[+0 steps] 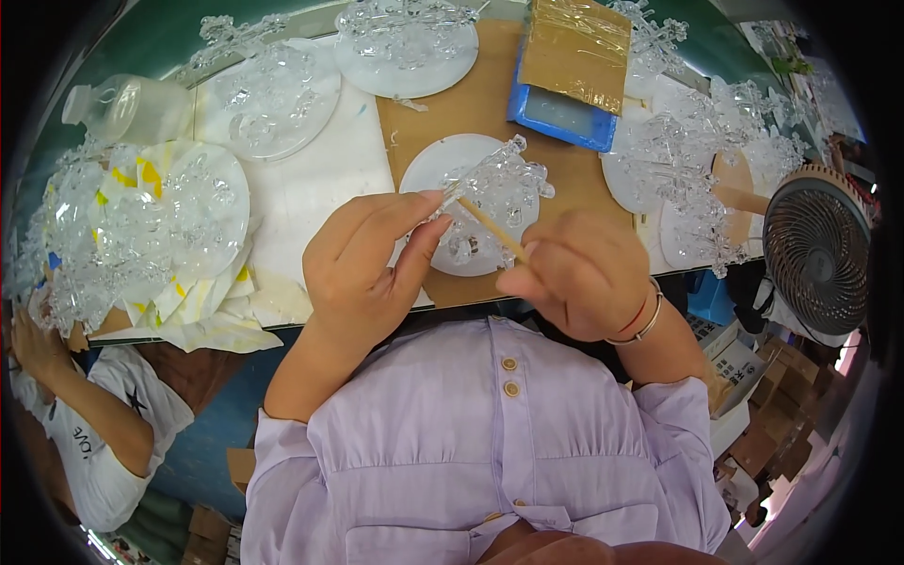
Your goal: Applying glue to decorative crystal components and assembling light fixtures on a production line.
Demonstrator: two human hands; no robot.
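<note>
Between the fingertips of my left hand (377, 250) is one end of a clear plastic figure (508, 179), tilted up over a round white plate (419, 169). My right hand (584, 273) is closed around a thin wooden stick (492, 229). The stick's far tip reaches the figure near my left fingertips; whether it touches is too small to tell. Several more clear plastic pieces lie on the plate, partly hidden behind the held figure and the stick.
Round white plates (325, 122) heaped with clear pieces stand left, behind and right. A blue box (565, 122) under taped cardboard sits at the back. A plastic bottle (127, 108) lies left; a black fan (817, 250) stands right. Another person's hand (42, 348) is at the far left.
</note>
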